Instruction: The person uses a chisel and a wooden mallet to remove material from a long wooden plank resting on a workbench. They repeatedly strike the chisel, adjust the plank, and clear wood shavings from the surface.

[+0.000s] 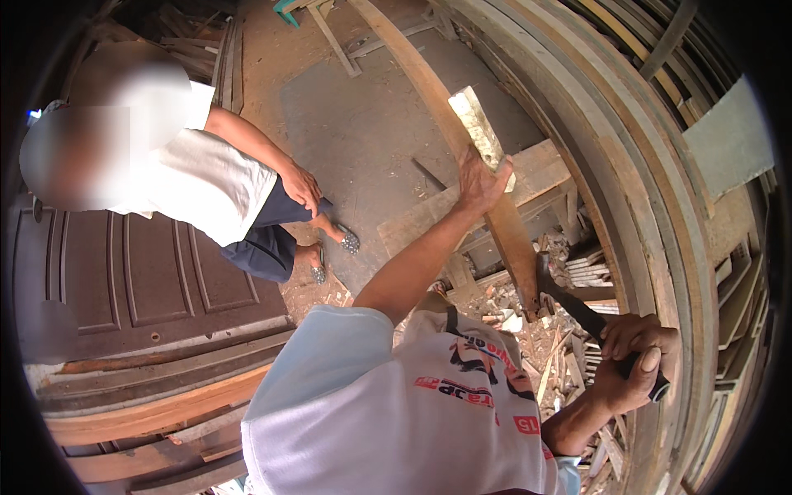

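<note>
Pale block (470,122) was grasped in left hand (481,183), over long plank (511,243). Black-handled tool (582,313) was clenched in right hand (629,371), its head near plank's lower end. Plank was seen across wooden counter (417,223); scraps (569,367) were strewn below.

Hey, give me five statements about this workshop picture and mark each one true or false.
1. The left hand holds a pale, mottled, slab-like block. True.
2. The right hand is empty. False: it grips a dark tool with a long black handle.
3. A person in a white short-sleeved shirt and dark shorts is on the picture's left. True.
4. The dark brown panelled door is on the picture's right. False: it is on the left.
5. Light wood scraps lie near the lower end of the long brown wooden board. True.
</note>
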A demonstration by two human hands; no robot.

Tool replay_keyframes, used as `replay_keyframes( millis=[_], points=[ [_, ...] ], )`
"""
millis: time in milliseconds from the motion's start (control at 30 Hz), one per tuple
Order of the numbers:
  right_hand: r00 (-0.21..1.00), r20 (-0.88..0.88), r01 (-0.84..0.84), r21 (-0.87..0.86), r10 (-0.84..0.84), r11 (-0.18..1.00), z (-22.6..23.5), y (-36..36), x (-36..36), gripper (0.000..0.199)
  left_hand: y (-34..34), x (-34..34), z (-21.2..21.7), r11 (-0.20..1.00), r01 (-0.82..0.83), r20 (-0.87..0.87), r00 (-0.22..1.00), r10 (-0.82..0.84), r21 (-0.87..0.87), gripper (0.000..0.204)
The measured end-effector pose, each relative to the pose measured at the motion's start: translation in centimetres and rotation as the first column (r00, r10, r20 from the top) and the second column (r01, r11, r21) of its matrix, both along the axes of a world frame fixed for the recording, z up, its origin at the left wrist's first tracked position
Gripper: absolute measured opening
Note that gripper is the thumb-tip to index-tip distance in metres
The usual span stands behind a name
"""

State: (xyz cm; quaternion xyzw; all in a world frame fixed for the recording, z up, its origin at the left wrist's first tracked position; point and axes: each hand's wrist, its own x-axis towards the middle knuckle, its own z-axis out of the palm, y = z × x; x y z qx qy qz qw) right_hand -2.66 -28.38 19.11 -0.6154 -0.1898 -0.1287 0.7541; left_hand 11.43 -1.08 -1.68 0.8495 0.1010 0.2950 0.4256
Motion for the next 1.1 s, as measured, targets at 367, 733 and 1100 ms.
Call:
replay_keyframes(
  millis=[367, 733, 1100],
  points=[
    [0.992, 0.12, -0.063, 0.126, 0.048, 0.99, -3.0, -1.8, 0.6, 0.046, -0.9, -0.6, -0.1, 0.996, -0.086, -0.024, 0.996, 0.086, 0.014, 0.053],
    [0.929, 0.273, -0.295, 0.136, 0.251, 0.946, -5.4, -3.6, 2.8, 0.05, -1.7, 0.0, -0.4, 0.987, -0.162, -0.035, 0.986, 0.162, -0.001, 0.055],
    [0.94, 0.288, -0.219, 0.104, 0.181, 0.97, -4.2, -2.1, 2.1, 0.041, -1.5, -0.2, -1.2, 0.985, -0.159, -0.077, 0.985, 0.155, -0.06, 0.055]
  ],
)
